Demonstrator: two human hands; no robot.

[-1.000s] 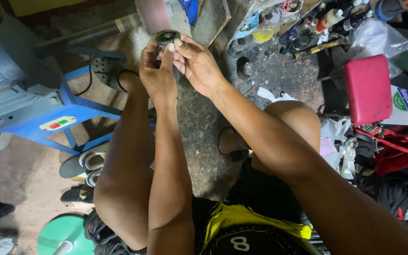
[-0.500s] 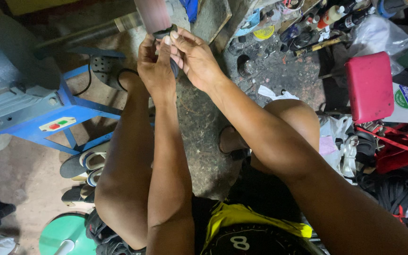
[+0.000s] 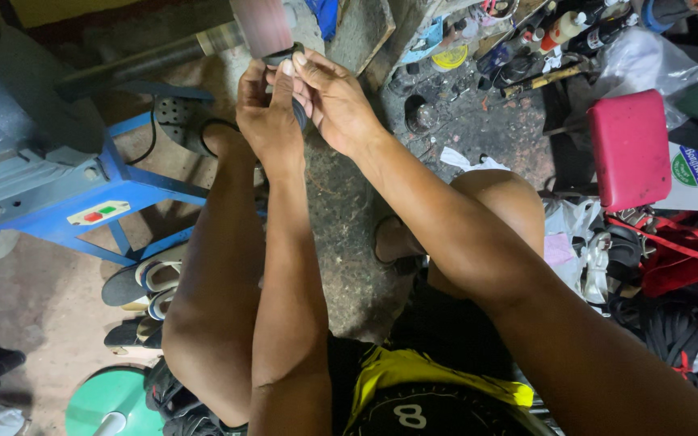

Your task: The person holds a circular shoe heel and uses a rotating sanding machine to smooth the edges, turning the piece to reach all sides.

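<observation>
fingers point(image 3: 288, 69) of both hands pinch dark piece point(image 3: 299, 113) against pink drum point(image 3: 262, 26).

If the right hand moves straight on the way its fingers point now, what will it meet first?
Probably the pinkish drum. The right hand and left hand hold a small dark piece just under it, though depth is hard to judge.

I count two hands, my left hand point(image 3: 267, 113) and right hand point(image 3: 334, 101), on one small dark piece point(image 3: 284, 55). Below me lie two sandals point(image 3: 143, 278), beside one blue machine frame point(image 3: 115, 194), one red box point(image 3: 630, 149) and one green disc point(image 3: 115, 400).
</observation>
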